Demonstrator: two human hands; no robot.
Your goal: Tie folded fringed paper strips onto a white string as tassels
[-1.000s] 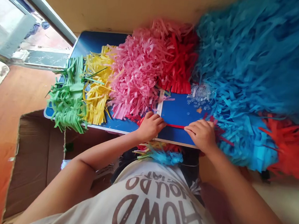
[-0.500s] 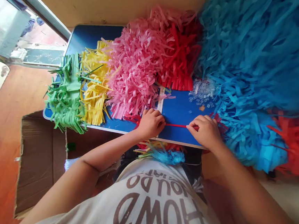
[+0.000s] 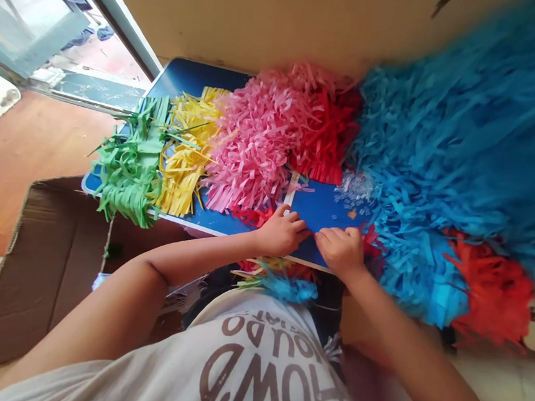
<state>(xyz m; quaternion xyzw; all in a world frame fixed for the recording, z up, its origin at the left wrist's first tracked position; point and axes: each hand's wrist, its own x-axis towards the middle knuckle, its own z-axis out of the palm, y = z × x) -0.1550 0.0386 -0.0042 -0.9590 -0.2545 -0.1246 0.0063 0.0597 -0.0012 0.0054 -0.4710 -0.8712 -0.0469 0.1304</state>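
Note:
My left hand [image 3: 283, 232] is closed at the front edge of the blue table, its fingertips pinching the twisted middle of a strip of red fringed paper. Close beside it, my right hand [image 3: 340, 249] pinches the same strip, and only a short bit shows between the two hands. Red fringe [image 3: 372, 241] sticks out to the right of my right hand. More red fringe [image 3: 253, 217] shows left of my left hand; whether it belongs to the same piece I cannot tell. Clear plastic bits [image 3: 355, 188] lie just beyond the hands.
Along the blue table [image 3: 190, 69] lie fringed paper heaps: green [image 3: 132, 164], yellow [image 3: 187, 156], pink [image 3: 258, 143] and red [image 3: 327, 137]. A big blue fringe pile [image 3: 438, 178] covers the right, with an orange-red bunch [image 3: 493, 295]. A cardboard box [image 3: 47, 256] stands lower left.
My hands have come closer together, the right one moving left, so less of the red strip shows between them. My view has shifted and tilted slightly.

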